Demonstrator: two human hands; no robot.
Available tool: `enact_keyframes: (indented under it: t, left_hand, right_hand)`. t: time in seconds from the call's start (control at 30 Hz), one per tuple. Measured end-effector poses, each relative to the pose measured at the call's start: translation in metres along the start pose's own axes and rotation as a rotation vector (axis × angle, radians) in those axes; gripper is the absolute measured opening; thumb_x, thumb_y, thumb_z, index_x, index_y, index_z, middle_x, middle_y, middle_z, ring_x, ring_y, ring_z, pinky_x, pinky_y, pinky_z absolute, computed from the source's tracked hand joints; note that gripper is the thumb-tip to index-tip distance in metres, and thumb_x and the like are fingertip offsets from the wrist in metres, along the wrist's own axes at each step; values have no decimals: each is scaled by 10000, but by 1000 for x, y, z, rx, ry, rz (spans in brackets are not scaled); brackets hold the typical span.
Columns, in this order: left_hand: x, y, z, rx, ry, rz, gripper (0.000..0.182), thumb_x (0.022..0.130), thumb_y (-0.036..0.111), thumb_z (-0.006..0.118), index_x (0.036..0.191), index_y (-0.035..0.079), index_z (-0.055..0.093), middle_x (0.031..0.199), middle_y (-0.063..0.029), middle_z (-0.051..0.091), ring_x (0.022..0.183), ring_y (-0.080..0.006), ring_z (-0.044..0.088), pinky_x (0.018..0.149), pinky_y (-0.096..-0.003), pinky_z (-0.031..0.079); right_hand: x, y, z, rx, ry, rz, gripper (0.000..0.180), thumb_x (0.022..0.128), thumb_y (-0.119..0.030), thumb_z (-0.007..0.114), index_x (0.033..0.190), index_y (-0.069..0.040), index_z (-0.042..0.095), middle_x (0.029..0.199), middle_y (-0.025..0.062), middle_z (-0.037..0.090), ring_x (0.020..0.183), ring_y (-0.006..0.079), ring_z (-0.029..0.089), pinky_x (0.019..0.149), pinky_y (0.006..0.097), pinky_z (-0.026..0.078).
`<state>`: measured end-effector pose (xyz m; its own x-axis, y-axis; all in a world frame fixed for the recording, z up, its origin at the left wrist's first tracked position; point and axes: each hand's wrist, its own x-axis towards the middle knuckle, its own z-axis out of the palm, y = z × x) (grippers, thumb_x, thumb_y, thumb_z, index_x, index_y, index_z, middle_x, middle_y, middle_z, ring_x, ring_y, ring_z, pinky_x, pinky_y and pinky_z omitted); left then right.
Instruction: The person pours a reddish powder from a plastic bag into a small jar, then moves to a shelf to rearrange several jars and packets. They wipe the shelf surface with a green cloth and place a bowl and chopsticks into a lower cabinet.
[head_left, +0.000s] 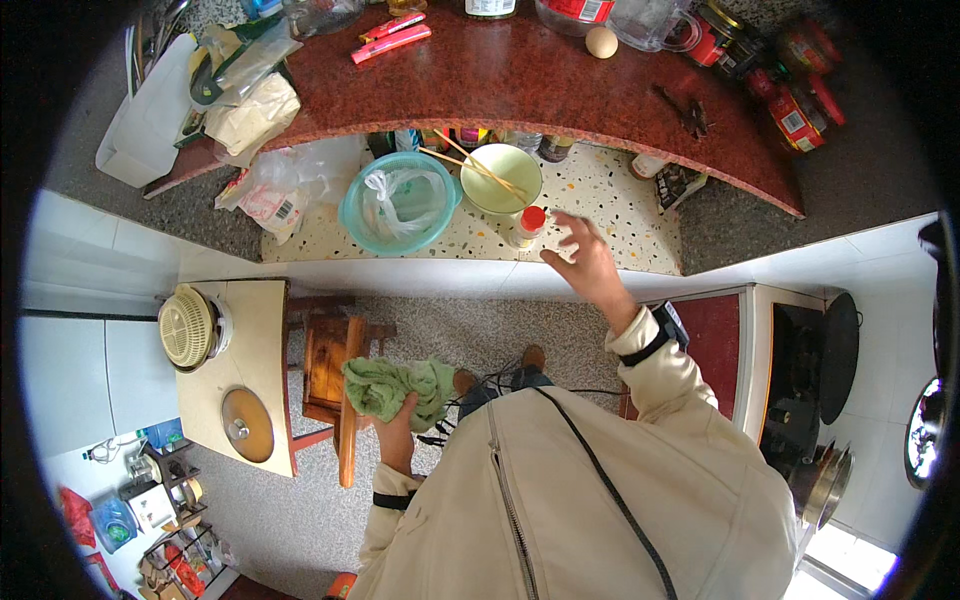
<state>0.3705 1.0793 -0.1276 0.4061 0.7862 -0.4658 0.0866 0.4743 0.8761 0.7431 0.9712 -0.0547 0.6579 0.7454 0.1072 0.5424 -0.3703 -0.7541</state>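
My left hand (397, 427) grips a crumpled green cloth (394, 386) low in front of my body, beside a wooden chair (328, 352). Fingers spread, my right hand (583, 259) is just right of a small clear jar with a red lid (532, 221); a slight gap seems to part them. Behind that jar stands a pale green bowl (491, 176) with a pair of wooden chopsticks (480, 169) resting across it. To the bowl's left, a turquoise plastic basin (352, 232) holds a knotted clear plastic bag (405, 202).
Above the speckled counter (600, 217) juts a red-brown stone shelf (487, 82), carrying an egg (601, 43), a glass mug (652, 26) and several jars. A printed plastic bag (266, 195) lies at the counter's left. The side table (255, 330) bears a glass lid (247, 424).
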Motion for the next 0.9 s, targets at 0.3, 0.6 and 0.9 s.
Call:
enact_keyframes:
  t: [0.3,0.6,0.9]
  left_hand:
    - [2,9,3,-38,64,20,584,795,21,713,1298,-7,419,1251,-94,507,1132,-223,492,971,-352,407]
    - [-1,8,13,5,56,-33,578,816,45,699,1313,-12,409,1271,-96,497,1138,-227,482,969,-347,405]
    - [-1,12,40,-7,61,-47,599,821,68,711,1326,-5,398,1316,-93,477,1172,-232,466,1000,-349,383]
  right_hand:
    - [37,28,52,-350,47,4,857,725,-307,756,1437,-128,314,1278,196,458,1111,360,545,871,419,518]
    - [33,38,20,-234,82,-30,895,707,-358,781,1426,-97,317,1303,246,436,1113,386,548,893,426,522]
    - [42,46,51,-309,84,-104,716,723,-230,754,1323,-69,397,1208,187,530,1055,364,566,858,441,503]
